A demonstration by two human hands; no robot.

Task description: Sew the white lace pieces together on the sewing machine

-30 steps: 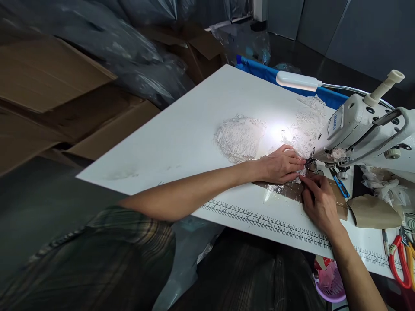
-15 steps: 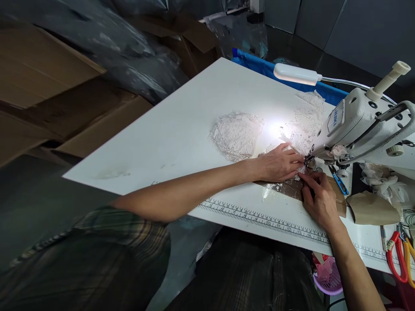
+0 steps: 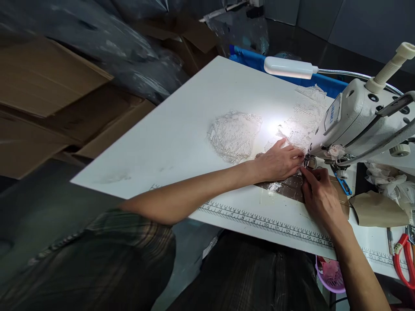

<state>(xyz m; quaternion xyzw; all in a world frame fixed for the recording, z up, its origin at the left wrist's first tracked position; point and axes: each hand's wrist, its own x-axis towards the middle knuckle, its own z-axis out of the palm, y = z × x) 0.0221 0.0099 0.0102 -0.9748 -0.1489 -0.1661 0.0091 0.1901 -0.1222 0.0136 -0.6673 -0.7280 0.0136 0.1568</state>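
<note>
My left hand (image 3: pixel 281 160) lies with fingers stretched out over a piece of white lace (image 3: pixel 293 134), its fingertips just left of the presser foot (image 3: pixel 310 161). My right hand (image 3: pixel 320 194) is on the near side of the needle area, thumb and forefinger pinched together at the lace's near edge. Most of that edge is hidden under the fingers. Above both hands rises the head of the white sewing machine (image 3: pixel 353 114). Another white lace piece (image 3: pixel 234 134) rests on the white tabletop (image 3: pixel 181 142), left of my left hand.
A lit lamp (image 3: pixel 288 68) hangs over the lace. Right of my hands are a blue thread snipper (image 3: pixel 346 186), a brown flap (image 3: pixel 378 208) and red-handled pliers (image 3: pixel 402 259). A printed ruler (image 3: pixel 269 225) runs along the front edge. Cardboard boxes (image 3: pixel 48 77) stand left.
The view has shifted slightly. My right fingertips have come a little closer to the presser foot, and less lace shows between my hands. The left hand stays on the lace.
</note>
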